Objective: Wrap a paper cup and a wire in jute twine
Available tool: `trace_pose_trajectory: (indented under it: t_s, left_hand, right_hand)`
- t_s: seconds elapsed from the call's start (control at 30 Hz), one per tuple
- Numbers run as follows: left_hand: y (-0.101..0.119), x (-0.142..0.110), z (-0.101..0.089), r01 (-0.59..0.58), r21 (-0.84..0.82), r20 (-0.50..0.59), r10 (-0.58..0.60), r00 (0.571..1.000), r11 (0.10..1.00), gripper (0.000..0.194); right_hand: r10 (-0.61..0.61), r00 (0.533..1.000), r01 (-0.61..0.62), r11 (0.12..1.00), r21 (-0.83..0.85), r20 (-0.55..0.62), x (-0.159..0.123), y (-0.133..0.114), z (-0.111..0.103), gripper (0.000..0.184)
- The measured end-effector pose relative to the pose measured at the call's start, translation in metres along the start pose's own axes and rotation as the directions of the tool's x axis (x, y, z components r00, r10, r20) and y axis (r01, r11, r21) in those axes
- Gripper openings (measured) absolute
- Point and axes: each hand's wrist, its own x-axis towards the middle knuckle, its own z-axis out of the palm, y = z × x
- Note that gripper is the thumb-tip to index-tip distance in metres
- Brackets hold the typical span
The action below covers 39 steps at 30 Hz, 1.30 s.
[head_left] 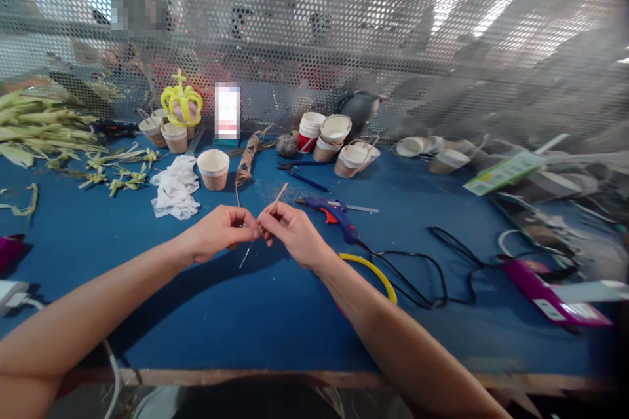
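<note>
My left hand [225, 230] and my right hand [291, 230] meet over the blue table, fingertips pinched together. Between them runs a strand of brown twine [282, 192], its tip sticking up past my right hand. A thin shiny wire-like piece [244, 258] slants down below the fingers; how it joins the twine is hidden. From a twine bundle [248, 160] a strand leads down to my left hand. A blue glue gun [339, 215] with a red trigger lies right of my right hand. A twine-wrapped paper cup [214, 170] stands beyond my left hand.
White crumpled plastic [175, 186] and braided husk pieces [128, 178] lie left. Several cups [335, 129] stand near the perforated screen [295, 46]. Pliers [295, 164], a yellow ring [381, 275], a black cable [437, 304] and a magenta power strip [550, 291] lie right.
</note>
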Motion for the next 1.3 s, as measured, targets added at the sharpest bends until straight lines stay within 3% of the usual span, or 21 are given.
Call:
trace_pose_trajectory:
  t_s: [0.4,0.7,0.8,0.97,1.3]
  left_hand:
    - [0.011,-0.005,0.0,-0.003,0.141,-0.063,0.012,0.998,0.99,0.011]
    - [0.002,-0.001,0.002,-0.054,0.199,-0.067,0.069,0.995,0.979,0.015]
    - [0.002,-0.002,0.002,-0.06,0.184,-0.071,0.074,0.995,0.981,0.014]
    - [0.004,-0.002,0.002,-0.03,0.102,-0.033,0.033,0.999,0.994,0.015]
    - [0.008,-0.004,0.004,-0.028,0.107,-0.055,0.034,0.998,0.994,0.011]
  right_hand:
    - [0.005,1.0,-0.008,0.992,-0.124,-0.026,0.001,-0.001,-0.003,0.021]
    - [-0.017,0.996,-0.006,0.962,-0.272,-0.082,-0.001,0.0,-0.001,0.024]
    - [-0.005,0.997,-0.014,0.973,-0.23,-0.082,-0.001,0.0,0.0,0.026]
    - [0.008,1.0,-0.007,0.999,-0.044,0.017,-0.001,-0.002,0.0,0.025]
    - [0.014,0.999,-0.021,0.991,-0.131,-0.052,0.0,0.0,0.0,0.027]
